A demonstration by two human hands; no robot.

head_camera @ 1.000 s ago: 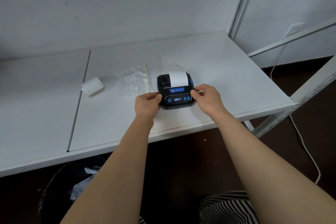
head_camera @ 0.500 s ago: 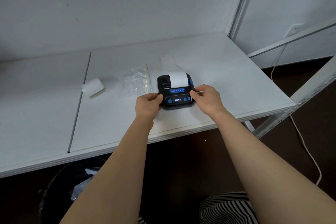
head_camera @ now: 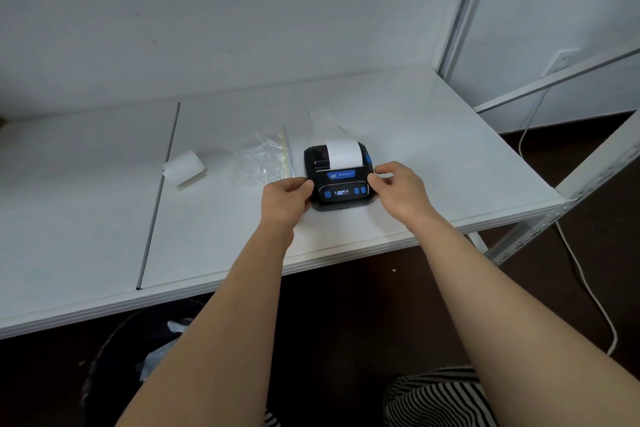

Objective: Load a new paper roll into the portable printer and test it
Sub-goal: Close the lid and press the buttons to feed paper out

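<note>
A small black portable printer point(head_camera: 341, 184) with blue buttons and a lit display sits on the white shelf point(head_camera: 433, 163). A white paper roll point(head_camera: 342, 153) lies in its open top compartment. My left hand point(head_camera: 285, 196) grips the printer's left side. My right hand point(head_camera: 398, 189) holds its right side, thumb and fingers against the casing. A second white paper roll point(head_camera: 183, 168) lies on the shelf to the left.
A crumpled clear zip bag point(head_camera: 265, 158) lies just left of the printer. A loose white paper strip point(head_camera: 320, 118) lies behind it. A white cable point(head_camera: 585, 281) hangs at the right by the metal rack frame point(head_camera: 595, 177). A dark bin point(head_camera: 138, 357) stands below the shelf.
Both hands stay on the printer's sides. My right fingers have lifted slightly near the blue side tab; the printer has not visibly moved.
</note>
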